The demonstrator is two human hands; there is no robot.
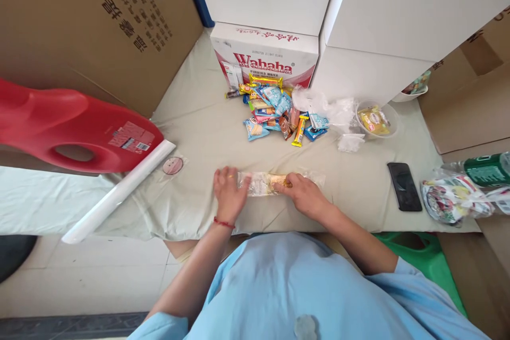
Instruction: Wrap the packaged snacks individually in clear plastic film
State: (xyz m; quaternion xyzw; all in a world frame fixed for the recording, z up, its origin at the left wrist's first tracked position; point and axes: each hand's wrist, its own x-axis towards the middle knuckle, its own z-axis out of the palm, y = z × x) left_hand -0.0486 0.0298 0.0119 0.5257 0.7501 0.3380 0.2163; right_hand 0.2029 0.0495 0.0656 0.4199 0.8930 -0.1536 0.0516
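Observation:
A clear plastic bag [260, 185] lies flat across the cloth-covered table [207, 154] in front of me. Inside its right half is a yellowish packaged snack [278, 183]. My left hand [230, 194] rests at the bag's left end, fingers laid down and thumb spread over the plastic. At the right, my right hand [306, 195] has its fingers bent and closed on the snack, partly hiding it. Beyond both hands is a pile of small wrapped snacks [271, 109] in blue, yellow and red packets.
Behind the pile stands a Wahaha carton [265, 56]. Crumpled clear bags [340, 117] touch a round plastic bowl [377, 119] holding snacks. A black phone [404, 187] lies at right. A white roll [119, 191] leans by a red plastic chair or stool [99, 133] at left.

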